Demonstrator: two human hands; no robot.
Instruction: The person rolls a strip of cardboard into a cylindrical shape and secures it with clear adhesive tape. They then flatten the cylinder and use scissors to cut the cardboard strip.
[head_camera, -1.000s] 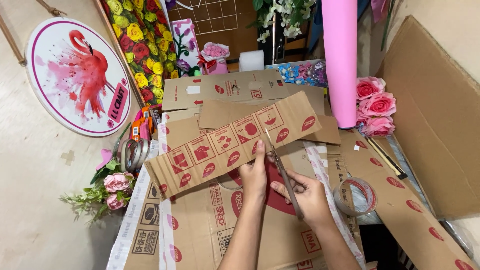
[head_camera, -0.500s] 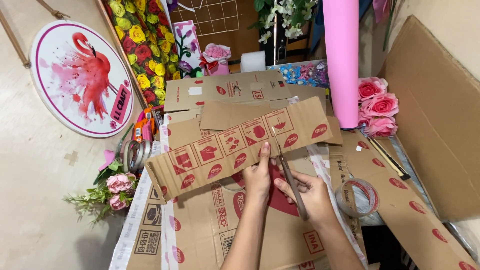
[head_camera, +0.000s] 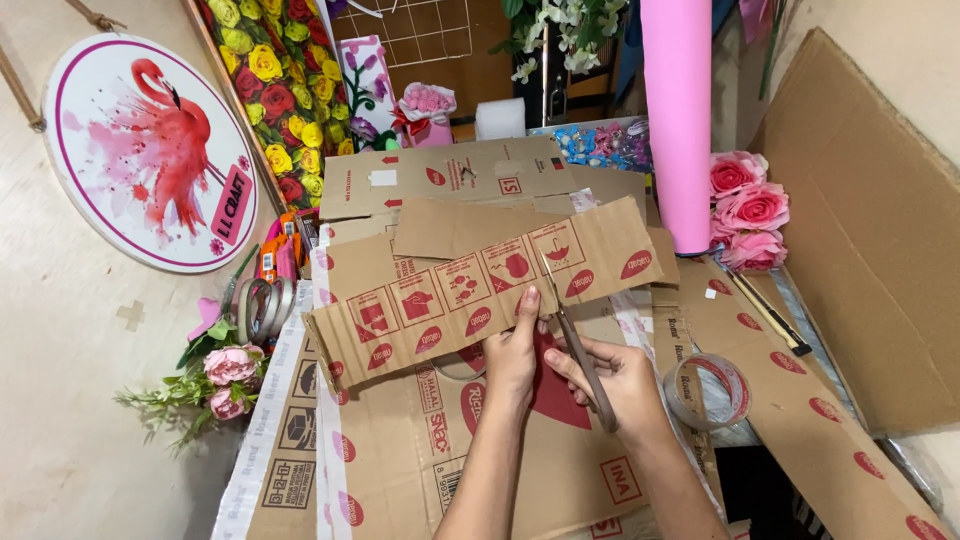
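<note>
A long brown cardboard strip (head_camera: 450, 290) with red printed symbols lies tilted across a pile of flattened boxes. My left hand (head_camera: 512, 350) presses on the strip's lower edge near its middle, fingers pointing up. My right hand (head_camera: 615, 378) grips a pair of scissors (head_camera: 572, 335), whose thin blades reach up into the strip just right of my left hand. A red paper shape (head_camera: 552, 388) shows below the strip, between my two hands.
A roll of clear tape (head_camera: 708, 390) lies right of my right hand. A pink paper roll (head_camera: 678, 110) and pink roses (head_camera: 745, 210) stand at the back right. More tape rolls (head_camera: 262, 308), a small bouquet (head_camera: 225, 375) and a round flamingo sign (head_camera: 150, 150) are on the left.
The scissors have crept slightly further up into the cardboard strip. Both hands stay in nearly the same place.
</note>
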